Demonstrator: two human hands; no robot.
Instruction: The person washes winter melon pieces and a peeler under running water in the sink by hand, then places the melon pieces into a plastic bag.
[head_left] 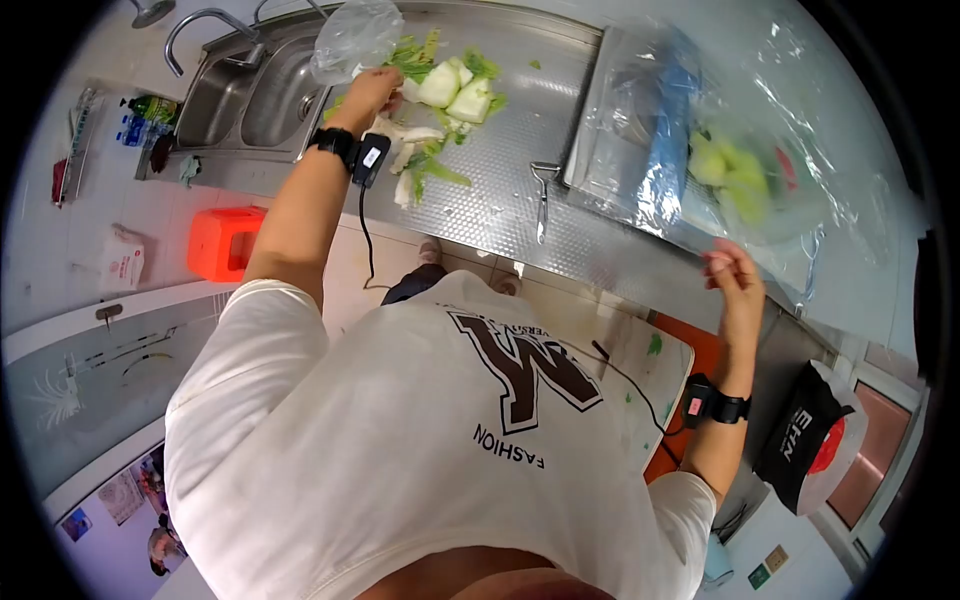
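My left hand (372, 94) is at the left of the metal counter, beside cut pale-green vegetable pieces (440, 85) and leafy scraps (437, 168). Its fingers look closed together; whatever they grip is too small to make out. A crumpled clear plastic bag (357, 38) lies just beyond that hand. Over the counter's front edge on the right is my right hand (738, 275), its fingers loosely curled and apart, nothing visible between them. A metal peeler (543, 200) rests between the two hands. Light-green vegetables (735, 170) show through clear plastic (810, 130) near my right hand.
A double steel sink (275, 90) with a faucet (205, 20) is at the far left. Below it stand an orange stool (218, 245) and small bottles (150, 115). A blue-striped plastic wrapper (668, 130) covers the counter's right part. Cables hang from both wrist devices.
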